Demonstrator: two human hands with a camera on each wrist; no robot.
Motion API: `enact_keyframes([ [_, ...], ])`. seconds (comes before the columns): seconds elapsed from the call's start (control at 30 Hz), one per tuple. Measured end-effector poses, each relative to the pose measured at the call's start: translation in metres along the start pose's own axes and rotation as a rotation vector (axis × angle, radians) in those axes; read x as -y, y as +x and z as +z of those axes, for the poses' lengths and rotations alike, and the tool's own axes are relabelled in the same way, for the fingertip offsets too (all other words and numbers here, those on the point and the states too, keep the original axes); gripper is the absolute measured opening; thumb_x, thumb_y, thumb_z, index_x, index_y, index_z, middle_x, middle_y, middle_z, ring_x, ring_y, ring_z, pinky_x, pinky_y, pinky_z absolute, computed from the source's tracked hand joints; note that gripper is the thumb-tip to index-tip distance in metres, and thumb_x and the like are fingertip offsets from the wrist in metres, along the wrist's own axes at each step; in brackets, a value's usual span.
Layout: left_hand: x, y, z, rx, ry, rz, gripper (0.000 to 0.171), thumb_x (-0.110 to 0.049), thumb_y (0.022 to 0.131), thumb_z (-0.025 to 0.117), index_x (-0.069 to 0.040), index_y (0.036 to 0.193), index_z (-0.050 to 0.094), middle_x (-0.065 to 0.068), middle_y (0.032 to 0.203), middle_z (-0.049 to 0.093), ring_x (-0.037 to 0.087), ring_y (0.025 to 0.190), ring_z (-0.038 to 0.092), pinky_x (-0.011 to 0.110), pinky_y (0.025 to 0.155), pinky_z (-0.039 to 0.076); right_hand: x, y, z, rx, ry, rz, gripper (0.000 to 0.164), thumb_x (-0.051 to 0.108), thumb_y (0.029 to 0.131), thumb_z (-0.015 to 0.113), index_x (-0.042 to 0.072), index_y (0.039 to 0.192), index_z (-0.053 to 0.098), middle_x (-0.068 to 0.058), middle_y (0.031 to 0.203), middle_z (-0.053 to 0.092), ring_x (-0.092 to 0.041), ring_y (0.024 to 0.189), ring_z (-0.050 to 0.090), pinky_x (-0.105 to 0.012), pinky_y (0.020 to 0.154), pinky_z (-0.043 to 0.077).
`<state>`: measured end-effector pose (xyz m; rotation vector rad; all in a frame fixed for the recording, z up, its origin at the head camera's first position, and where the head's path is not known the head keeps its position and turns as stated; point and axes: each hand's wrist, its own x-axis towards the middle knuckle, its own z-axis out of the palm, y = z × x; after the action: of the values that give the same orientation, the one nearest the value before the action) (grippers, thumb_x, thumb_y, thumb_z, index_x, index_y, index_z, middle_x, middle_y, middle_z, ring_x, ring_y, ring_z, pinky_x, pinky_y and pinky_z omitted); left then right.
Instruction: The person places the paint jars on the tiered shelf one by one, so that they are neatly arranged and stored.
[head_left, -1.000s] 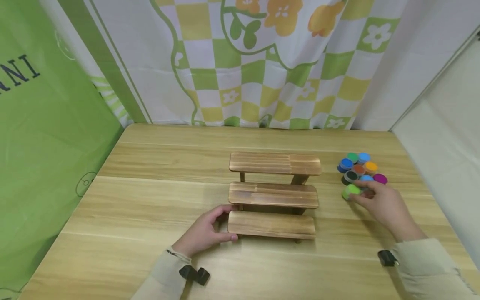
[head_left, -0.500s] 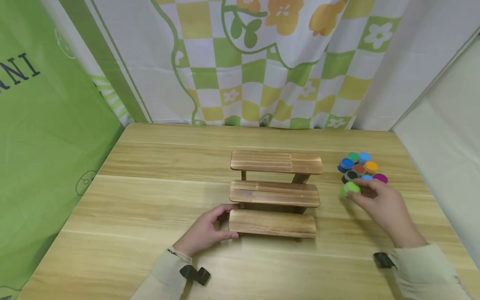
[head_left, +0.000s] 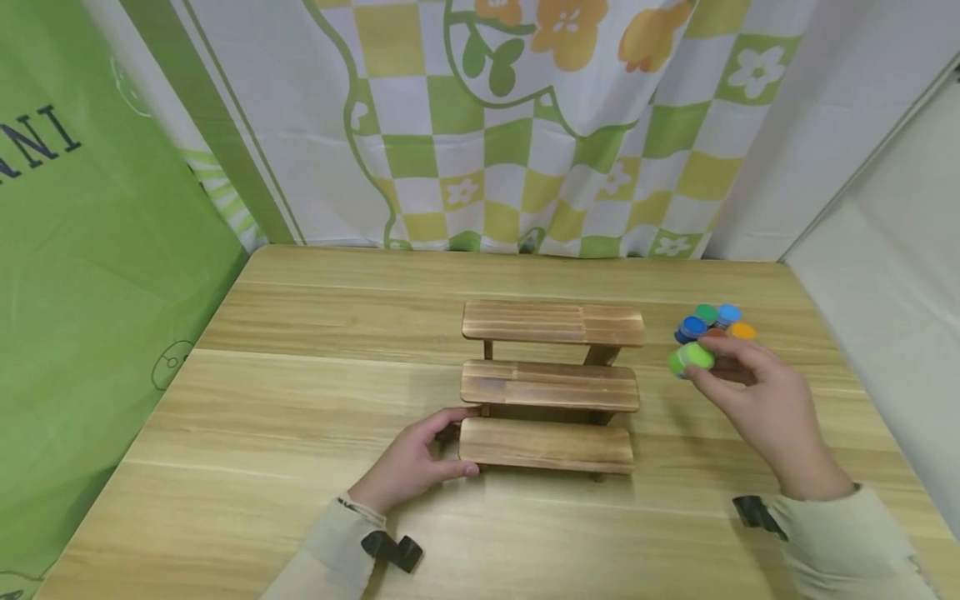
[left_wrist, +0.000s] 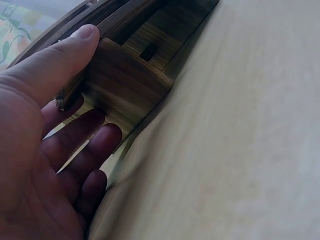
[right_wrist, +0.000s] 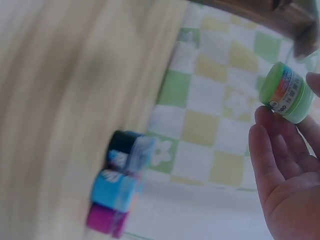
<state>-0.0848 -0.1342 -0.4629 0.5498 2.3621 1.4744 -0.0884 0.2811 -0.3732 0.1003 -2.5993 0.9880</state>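
A small light green paint pot (head_left: 690, 359) with a printed label (right_wrist: 287, 91) is pinched between the thumb and fingers of my right hand (head_left: 780, 421), tilted and raised off the table. Left of it stands a three-tier wooden step rack (head_left: 550, 387). My left hand (head_left: 405, 468) holds the left end of its lowest tier, thumb at the front edge and fingers behind. Seen from the left wrist, the thumb lies along the rack's wood (left_wrist: 125, 75) and the other fingers curl below.
Paint pots cluster at the table's right: dark blue (head_left: 691, 329), green (head_left: 706, 314), light blue (head_left: 728, 314) and orange (head_left: 742, 332). The right hand partly covers the group; black (right_wrist: 119, 150) and magenta (right_wrist: 102, 219) pots show in the right wrist view. A checked curtain (head_left: 510, 158) hangs behind.
My right hand has lifted the light green paint pot off the table and moved it up and slightly left. The left hand stays at the rack.
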Motion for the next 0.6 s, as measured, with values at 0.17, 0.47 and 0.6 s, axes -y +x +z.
enact_keyframes([
  [0.17,0.001,0.000,0.000,-0.014,0.011,0.002,0.070,-0.035,0.082,0.084,-0.024,0.144,0.053,-0.002,0.143,0.056,0.023,0.128,0.053,0.050,0.109,0.039,0.016,0.004,0.000,-0.062,0.068,-0.074,0.034,0.003,0.083,0.082,0.003,0.115,0.073,0.002,0.107,0.071,0.017,0.086,0.057,-0.003,0.074,0.044],
  [0.47,-0.001,-0.001,0.003,-0.034,0.021,0.012,0.073,-0.037,0.083,0.082,-0.023,0.147,0.051,0.004,0.143,0.056,0.024,0.122,0.057,0.050,0.105,0.043,0.038,0.013,-0.008,-0.099,0.150,-0.081,0.036,-0.001,0.081,0.081,0.003,0.116,0.073,0.024,0.105,0.064,0.010,0.086,0.061,-0.005,0.066,0.047],
  [0.6,-0.002,0.000,0.004,-0.043,0.043,0.018,0.072,-0.038,0.084,0.080,-0.024,0.148,0.050,0.006,0.143,0.056,0.024,0.121,0.058,0.050,0.104,0.044,0.045,0.018,-0.008,-0.114,0.143,-0.128,0.035,-0.003,0.079,0.081,0.003,0.113,0.074,0.023,0.103,0.063,0.008,0.084,0.061,-0.005,0.065,0.046],
])
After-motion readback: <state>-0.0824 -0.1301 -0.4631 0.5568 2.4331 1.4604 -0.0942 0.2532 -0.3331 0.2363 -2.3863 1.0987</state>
